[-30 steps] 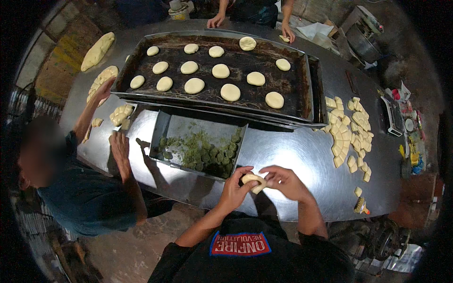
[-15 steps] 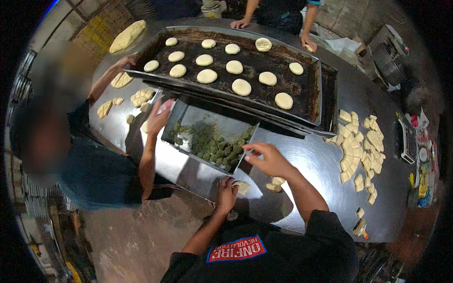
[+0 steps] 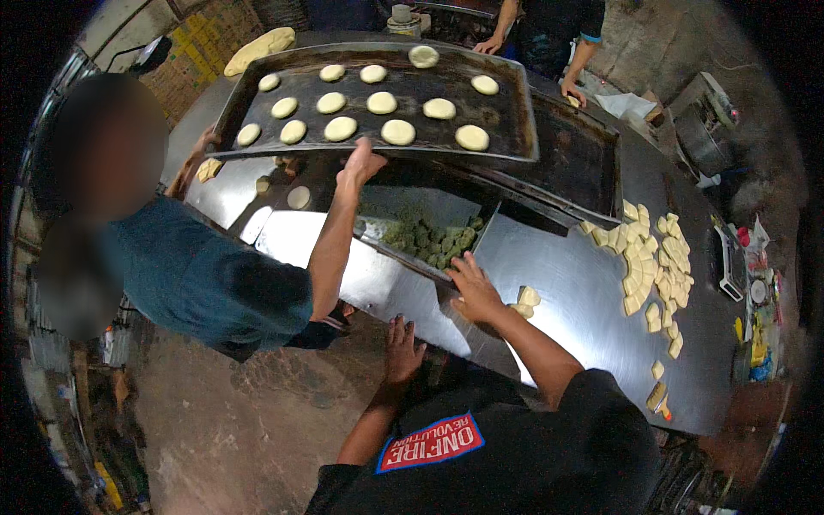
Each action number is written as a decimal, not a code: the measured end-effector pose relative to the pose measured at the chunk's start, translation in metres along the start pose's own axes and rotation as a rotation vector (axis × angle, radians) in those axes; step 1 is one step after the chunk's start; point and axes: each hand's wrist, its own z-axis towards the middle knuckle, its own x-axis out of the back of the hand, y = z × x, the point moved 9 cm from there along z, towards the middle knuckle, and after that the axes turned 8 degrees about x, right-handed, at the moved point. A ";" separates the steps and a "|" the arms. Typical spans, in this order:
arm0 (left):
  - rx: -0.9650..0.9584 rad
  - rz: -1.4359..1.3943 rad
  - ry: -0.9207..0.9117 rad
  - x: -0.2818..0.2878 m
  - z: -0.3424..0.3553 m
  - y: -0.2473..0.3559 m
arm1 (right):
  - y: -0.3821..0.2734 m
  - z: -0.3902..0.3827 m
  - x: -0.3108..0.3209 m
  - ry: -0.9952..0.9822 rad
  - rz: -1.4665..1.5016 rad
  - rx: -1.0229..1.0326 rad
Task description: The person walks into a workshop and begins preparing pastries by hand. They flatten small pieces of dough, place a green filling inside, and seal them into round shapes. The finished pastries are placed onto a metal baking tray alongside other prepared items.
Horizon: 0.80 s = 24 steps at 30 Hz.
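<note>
Our right hand (image 3: 472, 287) lies open and flat on the steel table (image 3: 584, 283), touching the filling tray (image 3: 429, 236); dough pieces (image 3: 525, 300) just beside. Left hand (image 3: 401, 348) open, gripping nothing, at the table edge.

Right hand (image 3: 472, 290) rests beside dough pieces (image 3: 524, 300).

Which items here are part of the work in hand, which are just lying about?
In use:
- right hand beside the rectangular metal pan of green filling
- left hand on the steel table's edge
- small pale dough pieces

Lying about:
- yellow and blue clutter at the far right edge
- crumpled white paper
</note>
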 end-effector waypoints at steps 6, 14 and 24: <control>0.048 -0.062 -0.233 -0.018 -0.067 -0.077 | -0.002 -0.003 -0.001 0.063 -0.073 -0.116; 0.457 -0.166 -0.584 -0.030 -0.144 -0.141 | -0.005 0.040 0.035 0.046 -0.030 -0.209; 0.595 -0.036 -0.542 -0.018 -0.102 -0.148 | 0.094 0.115 0.180 0.684 -0.486 -0.405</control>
